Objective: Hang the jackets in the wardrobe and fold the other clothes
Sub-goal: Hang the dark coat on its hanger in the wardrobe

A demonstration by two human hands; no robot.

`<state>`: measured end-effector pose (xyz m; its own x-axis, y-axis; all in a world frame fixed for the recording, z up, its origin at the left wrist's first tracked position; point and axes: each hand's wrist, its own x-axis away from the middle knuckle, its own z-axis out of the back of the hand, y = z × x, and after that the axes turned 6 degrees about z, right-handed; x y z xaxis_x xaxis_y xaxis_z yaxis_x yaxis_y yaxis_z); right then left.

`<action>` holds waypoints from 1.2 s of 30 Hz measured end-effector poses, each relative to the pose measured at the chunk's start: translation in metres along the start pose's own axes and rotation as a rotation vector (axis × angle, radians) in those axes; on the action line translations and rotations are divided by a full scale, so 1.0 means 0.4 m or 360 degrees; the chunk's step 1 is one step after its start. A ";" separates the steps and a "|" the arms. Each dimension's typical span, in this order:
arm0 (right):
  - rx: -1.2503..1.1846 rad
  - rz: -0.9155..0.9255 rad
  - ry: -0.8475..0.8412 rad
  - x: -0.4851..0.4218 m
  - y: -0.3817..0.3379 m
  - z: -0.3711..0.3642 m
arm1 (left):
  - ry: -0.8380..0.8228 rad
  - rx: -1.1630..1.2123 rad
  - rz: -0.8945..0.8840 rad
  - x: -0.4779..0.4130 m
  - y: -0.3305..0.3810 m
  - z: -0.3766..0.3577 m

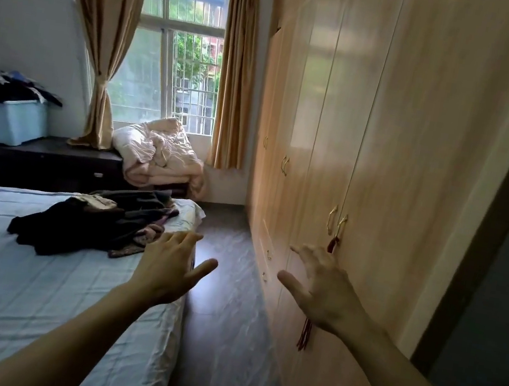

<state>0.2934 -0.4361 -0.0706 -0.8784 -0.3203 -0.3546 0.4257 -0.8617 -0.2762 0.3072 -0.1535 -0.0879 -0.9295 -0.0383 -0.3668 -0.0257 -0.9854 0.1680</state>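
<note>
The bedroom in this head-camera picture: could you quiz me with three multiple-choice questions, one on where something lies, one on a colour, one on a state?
1. Where is the pile of clothes?
A. on the floor by the window
B. on the bed, near its far corner
C. hanging on a wardrobe door

2. What colour is the bed sheet?
A. light blue
B. red
C. black

3. How do the wardrobe doors stand?
A. all wide open
B. taken off
C. shut

Answers:
1. B, the dark heap lies on the sheet beyond the left hand.
2. A, the sheet is pale blue all over.
3. C, the wooden doors are flush and their handles sit side by side; the right hand is spread open near them, holding nothing.
</note>
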 end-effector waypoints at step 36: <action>-0.0249 0.0206 -0.0187 -1.462 0.491 -0.621 | -0.0050 -0.0069 0.0331 -1.312 -0.306 -0.680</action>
<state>0.9446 -0.3202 -0.1395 -0.8297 -0.4758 -0.2920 0.5569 -0.7418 -0.3737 0.8981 -0.0579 -0.1648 -0.9241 -0.2372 -0.2997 0.1832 -0.9631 0.1973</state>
